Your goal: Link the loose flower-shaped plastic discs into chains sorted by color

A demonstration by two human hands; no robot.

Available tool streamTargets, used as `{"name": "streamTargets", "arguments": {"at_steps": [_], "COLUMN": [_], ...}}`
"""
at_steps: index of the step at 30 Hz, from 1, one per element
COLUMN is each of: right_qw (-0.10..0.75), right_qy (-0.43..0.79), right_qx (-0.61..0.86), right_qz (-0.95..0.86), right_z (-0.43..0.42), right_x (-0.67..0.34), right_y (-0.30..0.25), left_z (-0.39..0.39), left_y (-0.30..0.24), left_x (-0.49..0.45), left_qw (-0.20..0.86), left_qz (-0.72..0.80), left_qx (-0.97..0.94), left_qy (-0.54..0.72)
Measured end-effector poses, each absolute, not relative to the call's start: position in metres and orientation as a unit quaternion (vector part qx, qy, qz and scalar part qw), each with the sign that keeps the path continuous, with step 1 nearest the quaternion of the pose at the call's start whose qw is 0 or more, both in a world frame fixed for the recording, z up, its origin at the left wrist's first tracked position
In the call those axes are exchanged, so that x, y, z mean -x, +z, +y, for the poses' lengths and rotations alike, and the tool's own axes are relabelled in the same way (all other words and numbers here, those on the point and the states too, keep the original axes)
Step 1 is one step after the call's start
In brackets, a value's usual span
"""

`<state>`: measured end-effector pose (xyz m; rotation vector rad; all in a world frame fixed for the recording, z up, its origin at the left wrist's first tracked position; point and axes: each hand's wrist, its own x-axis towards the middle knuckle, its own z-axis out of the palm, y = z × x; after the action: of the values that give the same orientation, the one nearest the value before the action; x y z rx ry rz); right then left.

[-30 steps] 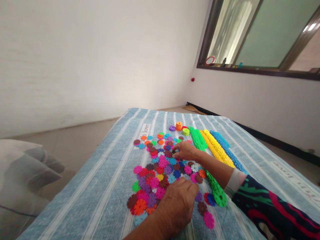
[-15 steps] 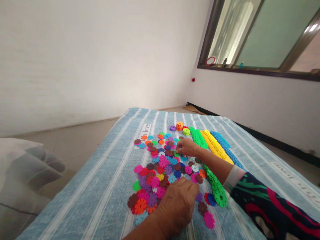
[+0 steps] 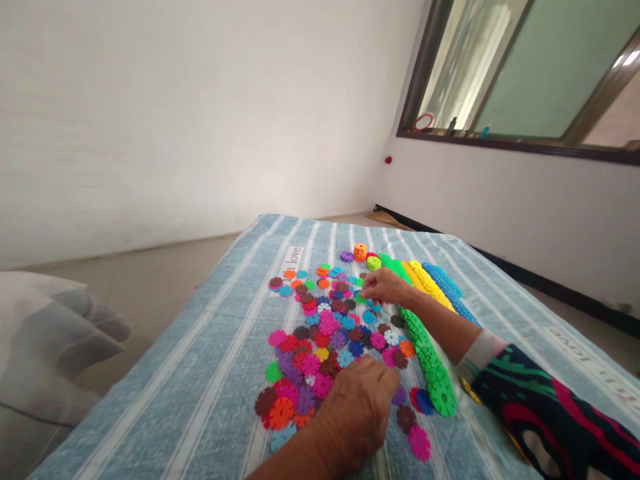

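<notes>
Fingers of the right hand bend at a green disc; I cannot tell whether they grip it. The left hand curls beside flower-shaped discs on the striped cloth, any grip hidden. Rightward, a green disc row runs lengthwise, near to far, slanting left.

1 red-rimmed round object at a window

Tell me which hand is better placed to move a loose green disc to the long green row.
Probably the right hand: it is beside a loose green disc, and its forearm crosses the long green row. The left hand is nearer the camera, farther from that disc.
</notes>
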<state>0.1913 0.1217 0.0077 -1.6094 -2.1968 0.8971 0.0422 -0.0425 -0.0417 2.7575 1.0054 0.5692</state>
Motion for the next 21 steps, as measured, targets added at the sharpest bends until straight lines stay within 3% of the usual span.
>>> {"name": "streamTargets", "arguments": {"at_steps": [7,21], "right_qw": [0.215,0.089], "right_qy": [0.331,0.264], "right_qx": [0.587,0.648], "right_qz": [-0.707,-0.709], "right_z": [0.133,0.159], "right_x": [-0.216,-0.185], "right_y": [0.019,-0.006], "left_z": [-0.042,-0.044], "left_y": [-0.043,-0.049], "left_x": [-0.043,-0.042], "left_qw": [0.075,0.064], "left_qz": [0.334,0.324], "left_qx": [-0.92,-0.917], "left_qy": [0.189,0.222]}}
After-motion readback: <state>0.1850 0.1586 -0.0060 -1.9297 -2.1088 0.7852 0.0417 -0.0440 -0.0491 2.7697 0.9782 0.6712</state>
